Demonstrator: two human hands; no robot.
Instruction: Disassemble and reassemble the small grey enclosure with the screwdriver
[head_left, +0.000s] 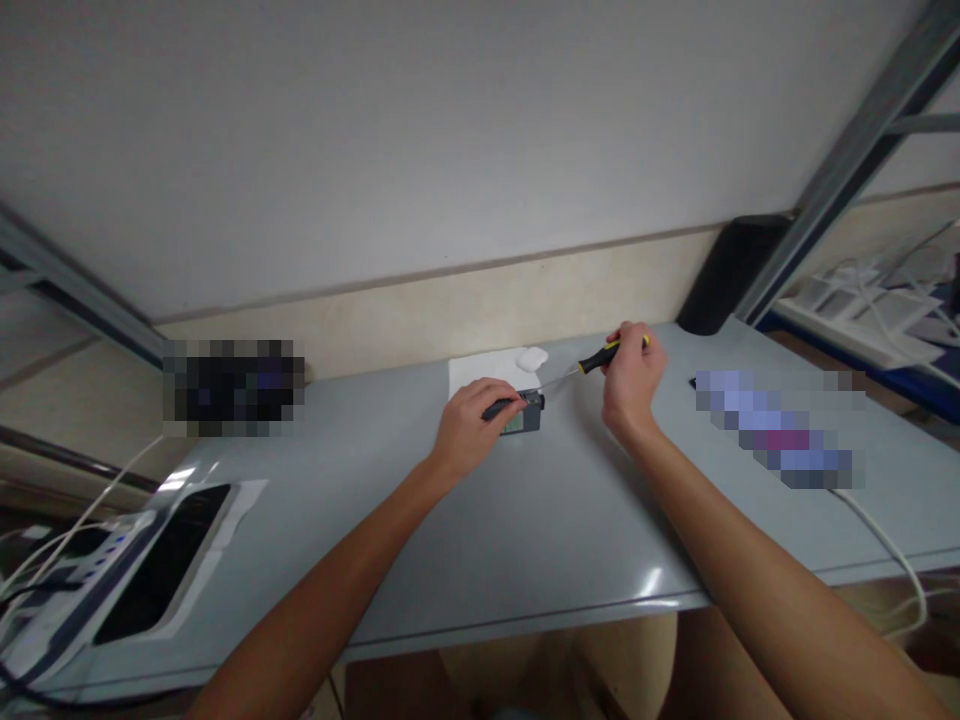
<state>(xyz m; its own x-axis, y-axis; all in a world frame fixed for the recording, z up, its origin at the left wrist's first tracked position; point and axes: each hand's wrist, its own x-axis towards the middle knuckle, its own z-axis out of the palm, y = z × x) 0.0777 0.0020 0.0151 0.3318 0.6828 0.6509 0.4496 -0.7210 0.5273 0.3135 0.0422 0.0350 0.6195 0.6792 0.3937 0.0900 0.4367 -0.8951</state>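
Note:
Near the middle of the grey table [480, 540] lies a small dark device [532, 415] with a greenish panel. My left hand [472, 425] is closed on a short black tool, its fingers over the device's left part. My right hand [634, 375] is wrapped round the black and yellow handle of a screwdriver [598, 358]. The screwdriver's thin shaft points left and down, its tip close to the top of the device; whether they touch is unclear. Behind the device lies a white sheet [480, 372] with a small white lump [532, 358] at its right corner.
A black cylinder [731, 275] stands at the back right. A blurred-out item [776, 430] with a white cable lies on the right, another dark one [232, 388] at the back left. A tablet [169, 565] and power strip [86, 580] are at the left.

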